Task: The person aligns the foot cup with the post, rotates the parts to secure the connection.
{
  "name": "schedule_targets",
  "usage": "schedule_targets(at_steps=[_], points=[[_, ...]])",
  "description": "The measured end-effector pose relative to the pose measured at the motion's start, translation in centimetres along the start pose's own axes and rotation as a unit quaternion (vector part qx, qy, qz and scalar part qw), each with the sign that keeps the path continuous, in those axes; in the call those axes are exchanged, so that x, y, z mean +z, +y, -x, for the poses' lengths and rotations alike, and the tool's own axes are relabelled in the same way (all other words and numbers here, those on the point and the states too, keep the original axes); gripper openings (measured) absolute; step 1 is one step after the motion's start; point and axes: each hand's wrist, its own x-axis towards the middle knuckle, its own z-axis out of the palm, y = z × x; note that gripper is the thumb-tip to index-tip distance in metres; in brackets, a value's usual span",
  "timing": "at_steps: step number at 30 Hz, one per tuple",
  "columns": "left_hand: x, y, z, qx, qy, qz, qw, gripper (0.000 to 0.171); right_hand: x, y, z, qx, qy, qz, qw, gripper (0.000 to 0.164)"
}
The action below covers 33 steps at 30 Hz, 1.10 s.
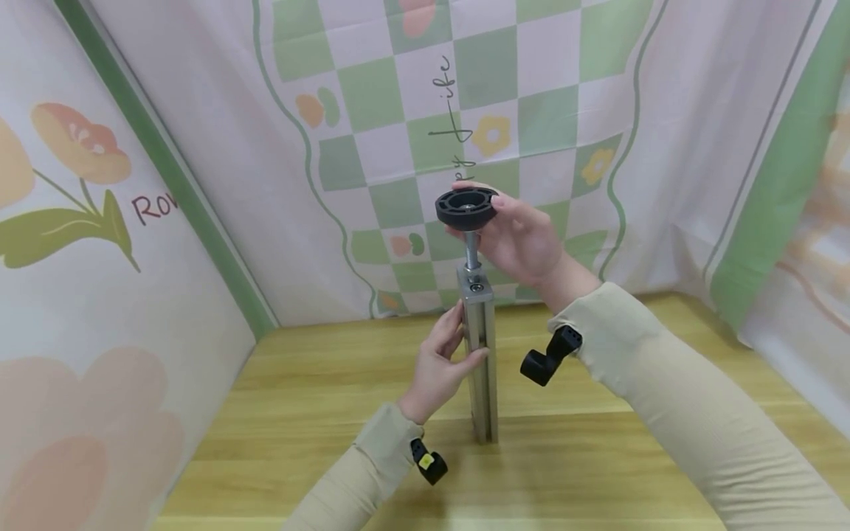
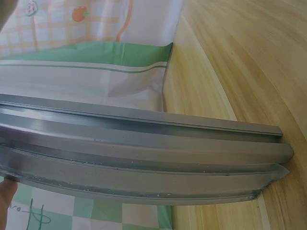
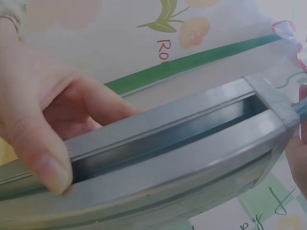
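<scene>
An aluminium extrusion profile (image 1: 490, 391) with long slots stands upright on the wooden table. My left hand (image 1: 434, 369) grips it around the middle, thumb on the near face and fingers behind. On top sits a metal end plate (image 1: 477, 289) with a screw in it, and from it rises a threaded rod (image 1: 472, 251). A round black levelling foot (image 1: 467, 214) caps that rod. My right hand (image 1: 527, 240) holds the foot by its rim, thumb on the upper edge. The left wrist view shows the slotted profile (image 2: 144, 148) down to the table.
Light wooden table (image 1: 319, 383) surrounds the profile's base. A printed curtain (image 1: 372, 140) with green checks hangs behind, and more patterned cloth (image 1: 99, 310) hangs at the left and right. Black camera mounts (image 1: 547, 361) stick out from both cuffs.
</scene>
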Motion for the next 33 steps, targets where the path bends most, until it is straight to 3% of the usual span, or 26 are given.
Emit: schedule_targets(at_steps=[5,9,17,25,33], points=[[0.0,-0.2,0.0,0.003,0.000,-0.002,1.0000,0.072,-0.2,0.4,0.0,-0.014,-0.020,0.016,1.000,0.035],[0.1,-0.1,-0.1,0.006,-0.002,0.002,1.0000,0.072,-0.1,0.5,0.0,-0.027,-0.012,0.031,0.999,0.038],[0.1,0.0,-0.1,0.009,0.002,0.010,0.9999,0.073,0.4,0.8,0.1,-0.053,0.067,0.058,0.995,0.044],[0.1,0.1,-0.1,-0.004,0.004,0.010,0.9999,0.073,1.3,0.6,0.4,-0.060,0.110,0.096,0.987,0.056],[0.0,0.3,-0.1,-0.025,0.004,0.012,0.9996,0.073,2.5,-0.1,0.8,-0.033,0.164,0.166,0.972,0.029]])
